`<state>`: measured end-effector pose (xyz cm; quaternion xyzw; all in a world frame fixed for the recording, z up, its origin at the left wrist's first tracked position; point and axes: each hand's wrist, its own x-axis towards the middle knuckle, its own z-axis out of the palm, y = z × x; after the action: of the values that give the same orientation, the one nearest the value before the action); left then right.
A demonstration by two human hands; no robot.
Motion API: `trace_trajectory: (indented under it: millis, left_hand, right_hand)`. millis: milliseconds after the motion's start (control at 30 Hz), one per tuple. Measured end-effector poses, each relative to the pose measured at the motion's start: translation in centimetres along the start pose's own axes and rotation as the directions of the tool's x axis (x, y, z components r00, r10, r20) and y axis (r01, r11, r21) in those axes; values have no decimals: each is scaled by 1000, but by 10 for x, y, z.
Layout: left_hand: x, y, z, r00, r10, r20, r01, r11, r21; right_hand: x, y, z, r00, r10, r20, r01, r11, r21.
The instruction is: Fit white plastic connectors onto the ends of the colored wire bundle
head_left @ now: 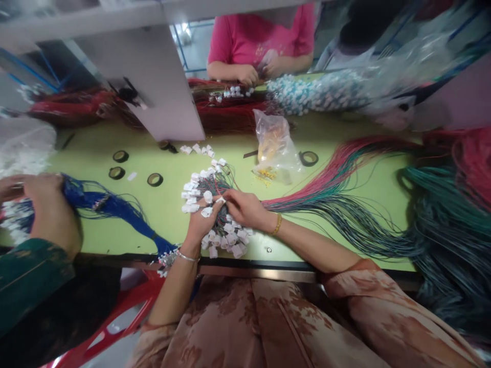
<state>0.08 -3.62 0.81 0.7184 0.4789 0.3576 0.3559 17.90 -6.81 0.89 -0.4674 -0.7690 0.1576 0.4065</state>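
Observation:
White plastic connectors on the ends of many thin wires lie in a fanned cluster around my hands. My left hand is closed at the left side of the cluster, its thumb pressed on a small white connector. My right hand meets it there, thumb and fingers pinched together at that piece; what lies between these fingertips is too small to make out. From beneath my right hand a long bundle of pink, green and dark wires runs to the right.
A clear bag of small yellow parts lies beyond my hands, near a black tape roll. More tape rolls sit left. A co-worker's hand is beside blue wires. Opposite, a person in pink handles parts.

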Motion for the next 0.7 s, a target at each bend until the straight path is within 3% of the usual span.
trace_trajectory:
  millis: [133, 233, 300, 400, 567, 633, 700]
  left_hand:
    - [1, 11, 4, 974, 122, -192, -72, 966, 249]
    - [3, 16, 7, 961, 172, -219, -145, 980, 134]
    - [5, 16, 9, 973, 167, -157, -168, 986, 6]
    - [5, 12, 11, 990, 67, -126, -84, 987, -137]
    - [2, 6, 14, 987, -14, -158, -33, 954, -297]
    - [0, 7, 15, 982, -21, -187, -37, 953, -300]
    - [-2, 8, 15, 983, -19, -183, -34, 959, -282]
  right_hand:
    - [0, 40, -49, 985, 170, -37, -174, 969, -175]
    - [-8, 68, -69, 951, 308, 44, -274, 897, -347]
    - [-13, 80, -69, 935, 346, 73, -291, 869, -399]
    - [-18, 87, -60, 940, 336, 53, -290, 872, -394]
    - [-15, 79, -58, 954, 291, -74, -300, 935, -187]
    - [-11, 69, -58, 933, 348, -91, -345, 938, 45]
    - [-5, 56, -56, 891, 452, -35, -413, 841, 349]
